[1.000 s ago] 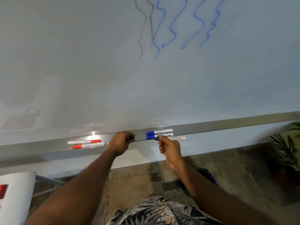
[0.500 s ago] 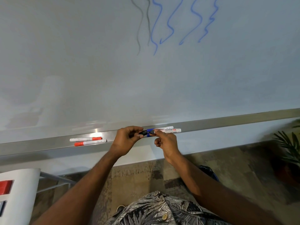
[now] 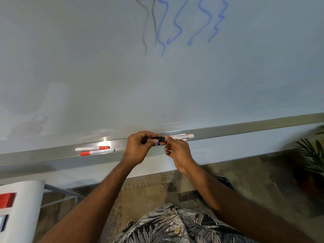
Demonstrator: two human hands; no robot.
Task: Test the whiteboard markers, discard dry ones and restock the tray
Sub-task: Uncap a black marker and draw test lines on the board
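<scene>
Black marker (image 3: pixel 158 138) sat just above the tray (image 3: pixel 245 128), left hand (image 3: pixel 138 148) curled round its barrel, right hand (image 3: pixel 177 151) pinching the cap end; risk was a half-seated cap drying it, or a slip dropping it.

A shirt (image 3: pixel 175 225) printed with palm fronds in black, grey and off-white is worn by the person and is seen from above at the bottom edge of the head view. The leaves are packed densely, with pale veins picked out on dark ground. A round, cream-coloured button (image 3: pixel 177 230) is set at the front. The left forearm (image 3: pixel 98 195) and right forearm (image 3: pixel 228 195) are shown uncovered, and fine hair is caught along the left one's edge.
</scene>
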